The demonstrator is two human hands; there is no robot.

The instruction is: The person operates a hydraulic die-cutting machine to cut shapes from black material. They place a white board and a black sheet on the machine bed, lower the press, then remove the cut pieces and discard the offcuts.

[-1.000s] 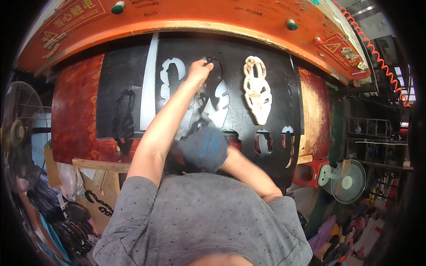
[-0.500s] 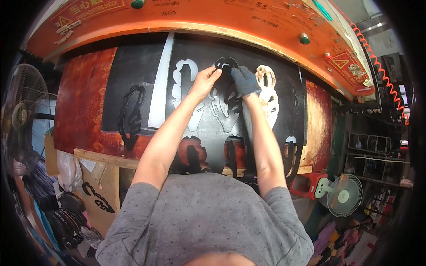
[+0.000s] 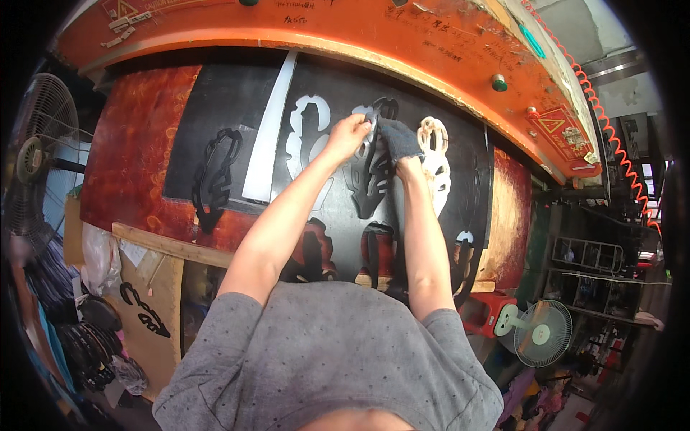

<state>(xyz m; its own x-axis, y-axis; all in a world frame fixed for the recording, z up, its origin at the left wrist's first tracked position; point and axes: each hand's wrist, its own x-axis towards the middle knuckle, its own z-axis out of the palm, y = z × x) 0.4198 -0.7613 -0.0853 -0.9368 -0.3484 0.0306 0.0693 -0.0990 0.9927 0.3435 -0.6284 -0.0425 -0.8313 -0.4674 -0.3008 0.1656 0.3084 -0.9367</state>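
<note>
My bare left hand [image 3: 350, 136] is closed, its thumb and fingers pinching the upper end of a black openwork piece [image 3: 369, 188] shaped like a shoe upper. Close beside it, my right hand [image 3: 399, 141], in a dark blue-grey work glove, has its fingers bent together at the same end of the piece. Those gloved fingertips are partly hidden. The piece lies over a black sheet [image 3: 338, 79] with cut-out openings that show white and red beneath. Just right of the glove is a cream openwork shape [image 3: 436, 169].
An orange machine beam [image 3: 323, 39] crosses the far side, above a reddish-brown board [image 3: 133, 151]. Another black openwork piece [image 3: 215, 179] lies at the left. Fans stand at both sides, a green-white one [image 3: 543, 332] beside a red stool [image 3: 478, 314]. A red coiled hose [image 3: 604, 115] hangs at right.
The upper end of the black piece has come up from the sheet between my hands. My left hand has shifted slightly right, and the gloved hand has curled in. The whole view has turned slightly.
</note>
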